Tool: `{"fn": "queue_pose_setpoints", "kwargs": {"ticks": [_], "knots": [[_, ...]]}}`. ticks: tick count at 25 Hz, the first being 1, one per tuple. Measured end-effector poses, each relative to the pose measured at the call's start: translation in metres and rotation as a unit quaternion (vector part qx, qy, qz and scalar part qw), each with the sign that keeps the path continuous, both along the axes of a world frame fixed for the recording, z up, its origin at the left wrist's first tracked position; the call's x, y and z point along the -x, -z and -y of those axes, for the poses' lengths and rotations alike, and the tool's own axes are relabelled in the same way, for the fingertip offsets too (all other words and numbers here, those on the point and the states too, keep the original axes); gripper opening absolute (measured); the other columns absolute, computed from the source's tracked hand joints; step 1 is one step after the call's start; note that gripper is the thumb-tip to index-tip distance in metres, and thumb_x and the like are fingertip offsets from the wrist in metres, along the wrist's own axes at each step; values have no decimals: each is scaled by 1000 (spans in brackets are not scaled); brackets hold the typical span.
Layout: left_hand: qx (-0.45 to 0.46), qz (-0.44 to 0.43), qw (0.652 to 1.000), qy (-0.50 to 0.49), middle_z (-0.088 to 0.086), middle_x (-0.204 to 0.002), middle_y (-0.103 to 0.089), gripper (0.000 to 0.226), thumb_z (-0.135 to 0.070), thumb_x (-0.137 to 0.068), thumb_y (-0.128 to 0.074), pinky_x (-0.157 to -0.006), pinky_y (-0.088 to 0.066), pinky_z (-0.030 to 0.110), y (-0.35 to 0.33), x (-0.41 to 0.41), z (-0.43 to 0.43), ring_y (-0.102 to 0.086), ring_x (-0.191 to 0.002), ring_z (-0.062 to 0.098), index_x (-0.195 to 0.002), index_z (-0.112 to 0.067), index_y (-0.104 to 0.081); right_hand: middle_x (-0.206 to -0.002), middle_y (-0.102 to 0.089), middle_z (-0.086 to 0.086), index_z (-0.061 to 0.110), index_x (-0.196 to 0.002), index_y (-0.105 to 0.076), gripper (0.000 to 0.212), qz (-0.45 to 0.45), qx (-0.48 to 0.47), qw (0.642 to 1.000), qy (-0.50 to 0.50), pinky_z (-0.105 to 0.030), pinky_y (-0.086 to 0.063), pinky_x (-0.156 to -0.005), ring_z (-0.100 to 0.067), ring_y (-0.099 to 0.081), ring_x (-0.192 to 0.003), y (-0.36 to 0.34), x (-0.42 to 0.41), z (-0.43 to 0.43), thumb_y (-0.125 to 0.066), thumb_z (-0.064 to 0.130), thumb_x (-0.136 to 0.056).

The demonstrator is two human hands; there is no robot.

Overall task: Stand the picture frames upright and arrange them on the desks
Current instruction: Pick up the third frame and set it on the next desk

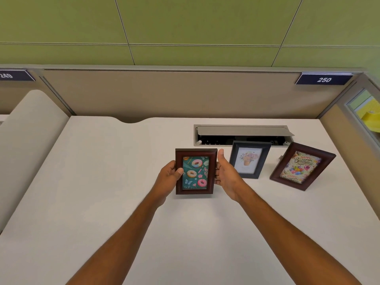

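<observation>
Head view: left hand (pixel 169 175) and right hand (pixel 225 175) grip doughnut frame (pixel 195 171) upright.

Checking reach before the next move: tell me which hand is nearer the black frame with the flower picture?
Right. The right hand grips the donut frame just beside the black frame; the left hand is on the donut frame's far side.

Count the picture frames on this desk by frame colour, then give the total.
Dark red-brown wooden frames: 2, the doughnut picture frame held in both hands and the birthday picture frame.
Dark blue-black frame: 1, the flower picture frame.
Total: 3
</observation>
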State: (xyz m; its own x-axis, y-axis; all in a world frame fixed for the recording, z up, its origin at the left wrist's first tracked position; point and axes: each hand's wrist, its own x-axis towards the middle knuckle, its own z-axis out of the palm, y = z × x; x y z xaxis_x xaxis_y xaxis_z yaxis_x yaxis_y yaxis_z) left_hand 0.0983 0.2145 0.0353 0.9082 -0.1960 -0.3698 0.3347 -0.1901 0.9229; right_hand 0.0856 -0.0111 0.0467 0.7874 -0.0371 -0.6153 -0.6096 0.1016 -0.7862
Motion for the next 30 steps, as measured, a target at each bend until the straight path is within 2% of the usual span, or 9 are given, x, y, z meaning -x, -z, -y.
{"fn": "queue_pose_setpoints", "kwargs": {"ticks": [4,8,10,20,23,26,28,30], "knots": [[1,-8,1000,11,1,-134,-76,32,-17,-115,-50,-80,-63,17,8,-17,3,-74,-122,18,-145,-14,-60,-137,-68,-6,24,-140,-61,75,6,6,1000,12,-44,-49,-109,-26,-64,-126,7,-13,1,-26,77,-99],[-15,-6,1000,18,-4,-128,-75,33,-16,-115,-48,-78,-60,10,13,-28,5,-76,-103,-7,-146,-16,-60,-145,-64,-8,18,-151,-55,94,9,11,1000,2,-47,-45,-117,-28,-61,-132,12,-25,3,-28,84,-89],[-18,-7,999,25,-1,-129,-75,33,-14,-115,-48,-78,-59,9,18,-33,5,-75,-102,-10,-147,-14,-60,-149,-63,-9,18,-154,-53,102,10,8,1000,1,-48,-42,-121,-29,-60,-136,14,-31,4,-29,88,-83],[-6,-14,999,28,1,-137,-74,36,-19,-115,-49,-81,-60,11,34,-46,4,-75,-109,-1,-149,-15,-60,-149,-63,-9,22,-151,-55,100,14,10,1000,7,-45,-44,-117,-27,-61,-131,28,-42,2,-27,88,-83],[2,-19,999,29,1,-140,-73,37,-22,-115,-51,-83,-60,11,34,-46,4,-73,-118,8,-151,-16,-58,-142,-66,-6,28,-143,-58,86,20,10,1000,10,-42,-46,-114,-25,-62,-129,24,-38,0,-28,85,-86],[9,-32,999,10,-3,-139,-73,39,-33,-112,-55,-83,-59,12,27,-40,5,-70,-127,15,-149,-20,-57,-140,-67,-5,32,-138,-59,69,25,15,999,30,-44,-43,-120,-24,-62,-130,20,-31,-4,-29,79,-97],[16,-37,999,-9,-8,-136,-71,42,-45,-113,-48,-94,-53,17,19,-32,5,-66,-127,11,-147,-22,-57,-149,-63,-7,28,-145,-57,76,29,21,998,43,-46,-39,-124,-26,-59,-136,16,-25,-7,-31,79,-95],[18,-46,998,-24,-6,-144,-66,54,-56,-113,-35,-111,-43,32,17,-27,1,-61,-131,15,-151,-22,-54,-155,-58,-9,23,-152,-53,84,25,25,998,44,-47,-35,-127,-28,-54,-143,12,-20,-9,-31,80,-94]]}}
